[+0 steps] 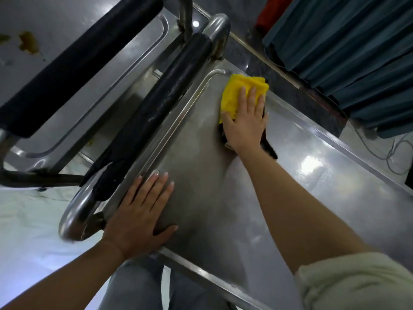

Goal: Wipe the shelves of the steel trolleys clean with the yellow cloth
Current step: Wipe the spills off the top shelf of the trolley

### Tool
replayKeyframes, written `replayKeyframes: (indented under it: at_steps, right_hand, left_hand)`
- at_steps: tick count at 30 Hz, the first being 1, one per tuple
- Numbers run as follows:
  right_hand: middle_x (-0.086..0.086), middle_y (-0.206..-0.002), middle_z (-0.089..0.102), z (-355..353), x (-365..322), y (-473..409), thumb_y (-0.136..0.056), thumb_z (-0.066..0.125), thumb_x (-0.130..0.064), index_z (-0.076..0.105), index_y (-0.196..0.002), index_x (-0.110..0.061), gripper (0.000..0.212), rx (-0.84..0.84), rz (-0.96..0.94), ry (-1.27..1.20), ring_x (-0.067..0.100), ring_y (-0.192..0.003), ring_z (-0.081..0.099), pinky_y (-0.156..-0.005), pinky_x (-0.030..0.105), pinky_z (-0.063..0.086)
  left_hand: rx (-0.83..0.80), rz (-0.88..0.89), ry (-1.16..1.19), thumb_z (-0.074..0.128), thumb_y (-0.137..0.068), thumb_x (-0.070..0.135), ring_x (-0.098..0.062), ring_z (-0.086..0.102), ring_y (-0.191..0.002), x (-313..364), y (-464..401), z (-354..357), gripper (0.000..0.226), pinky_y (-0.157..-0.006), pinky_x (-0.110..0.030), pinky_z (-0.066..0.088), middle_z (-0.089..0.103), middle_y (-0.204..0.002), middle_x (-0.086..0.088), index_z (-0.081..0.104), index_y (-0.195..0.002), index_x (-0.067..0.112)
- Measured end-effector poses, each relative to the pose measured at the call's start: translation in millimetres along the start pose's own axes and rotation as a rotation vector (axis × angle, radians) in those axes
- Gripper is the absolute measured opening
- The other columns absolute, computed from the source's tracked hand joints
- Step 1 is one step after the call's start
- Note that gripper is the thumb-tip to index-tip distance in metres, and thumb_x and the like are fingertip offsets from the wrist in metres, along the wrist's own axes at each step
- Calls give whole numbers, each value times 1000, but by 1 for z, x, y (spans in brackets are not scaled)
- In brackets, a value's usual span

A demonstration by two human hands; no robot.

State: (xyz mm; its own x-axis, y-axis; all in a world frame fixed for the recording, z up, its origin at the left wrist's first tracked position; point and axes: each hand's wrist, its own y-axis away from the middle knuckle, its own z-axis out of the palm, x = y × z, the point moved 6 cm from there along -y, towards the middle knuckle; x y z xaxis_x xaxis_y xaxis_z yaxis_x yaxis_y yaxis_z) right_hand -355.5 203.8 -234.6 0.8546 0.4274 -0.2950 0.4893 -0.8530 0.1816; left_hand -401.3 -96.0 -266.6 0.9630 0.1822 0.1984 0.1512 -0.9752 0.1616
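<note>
Right, the bright yellow folded fleecy cloth (240,92) sat bunched near the far corner of the brushed steel top shelf (212,175) of the near trolley, just inside the raised rim. My right hand (244,125) lay flat on it, fingers straight and spread, pressing it down onto the steel; the cloth's far half showed past my fingertips. My left hand (143,211) was flat too, fingers straight and close together, palm on the near left part of the same shelf, fingertips touching the rim groove. The shelf surface looked dull grey with glare on its right side. The chrome tube handle with black foam grip (156,104) ran along the shelf's left edge. A second steel trolley (125,70) stood just beside it on the left, with its own black padded bar (78,63). Brown stains (28,42) marked the surface at upper left. Teal pleated curtain (357,52) hung at upper right.
</note>
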Motion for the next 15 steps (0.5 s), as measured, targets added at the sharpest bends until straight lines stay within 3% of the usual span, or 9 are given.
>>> replayKeyframes:
  at_steps: [3, 9, 15]
  right_hand:
    - [-1, -161, -3, -2, -16, -26, -97, 33, -42, 7, -152, -31, 61, -79, -231, 60, 24, -147, -9, -116, 54, -2]
    - [-4, -161, 4, 4, -30, -7, -94, 29, -35, 13, -150, -33, 58, -187, -508, 136, 23, -147, -7, -116, 56, 0]
    - [-5, -159, 12, 20, -26, 87, -87, 26, -39, 22, -148, -33, 61, -202, -551, 50, 22, -148, -1, -115, 55, 9]
  left_hand:
    - [1, -13, 15, 41, -84, 71, -30, 13, -148, -1, -1, 1, 95, -117, -53, 15, 13, -160, -13, 19, -152, 10]
    - [-28, -17, 24, 40, -84, 71, -28, 11, -148, 0, -1, -2, 94, -118, -51, 11, 11, -161, -12, 20, -152, 10]
    - [-31, -10, 5, 37, -85, 70, -28, 8, -148, -3, -2, -3, 93, -118, -52, 12, 9, -161, -12, 17, -153, 10]
